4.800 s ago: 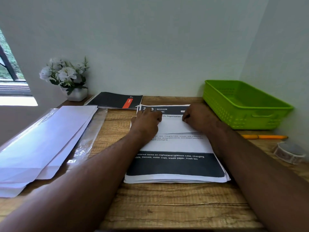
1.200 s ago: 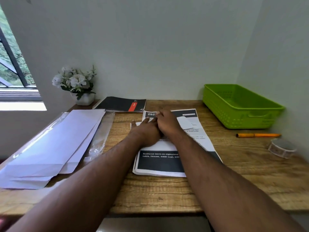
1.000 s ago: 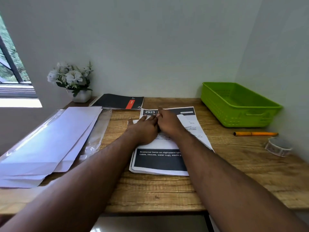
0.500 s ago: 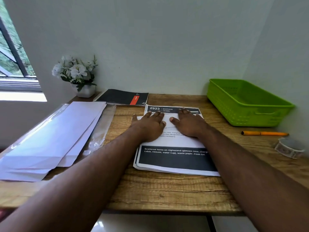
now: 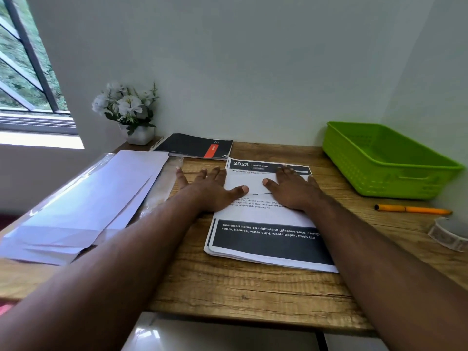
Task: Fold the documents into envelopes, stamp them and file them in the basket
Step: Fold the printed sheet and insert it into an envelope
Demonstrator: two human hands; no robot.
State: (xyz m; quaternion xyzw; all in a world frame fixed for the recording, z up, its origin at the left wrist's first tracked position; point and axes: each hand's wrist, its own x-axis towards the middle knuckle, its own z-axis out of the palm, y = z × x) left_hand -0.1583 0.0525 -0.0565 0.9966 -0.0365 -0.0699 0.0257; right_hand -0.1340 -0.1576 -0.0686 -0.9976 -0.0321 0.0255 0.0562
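Both hands lie flat with fingers spread and hold nothing. The left hand [image 5: 207, 190] rests half on the bench [image 5: 240, 287] and half on the left edge of the folded paper [image 5: 253, 182], with its thumb on the paper. The right hand [image 5: 291, 191] presses down on the right part of the same folded paper. The two thumbs point at each other with a small gap between them. The folded paper sits on top of the stack of documents [image 5: 266, 239], under and between the hands. Its long side runs left to right, from one hand to the other, so the crease runs that way too. I think the person is pressing the fold flat, and there may be one more fold to make before the paper fits. The envelopes [image 5: 83, 206] lie to the left of the left hand, close by, and their long side runs away from the person, slanting up toward the wall. So the left hand is the nearer one to reach for an envelope. The green basket [image 5: 390, 173] is off to the right of the right hand and a bit farther back, so the right hand is nearer to it. The basket looks like it has nothing in it yet, though I cannot see its whole floor. The orange pen [image 5: 412, 209] and a roll of what may be stamps or tape [image 5: 448, 233] lie to the right of the right hand, nearer the person than the basket. Most of the job looks still to be done.
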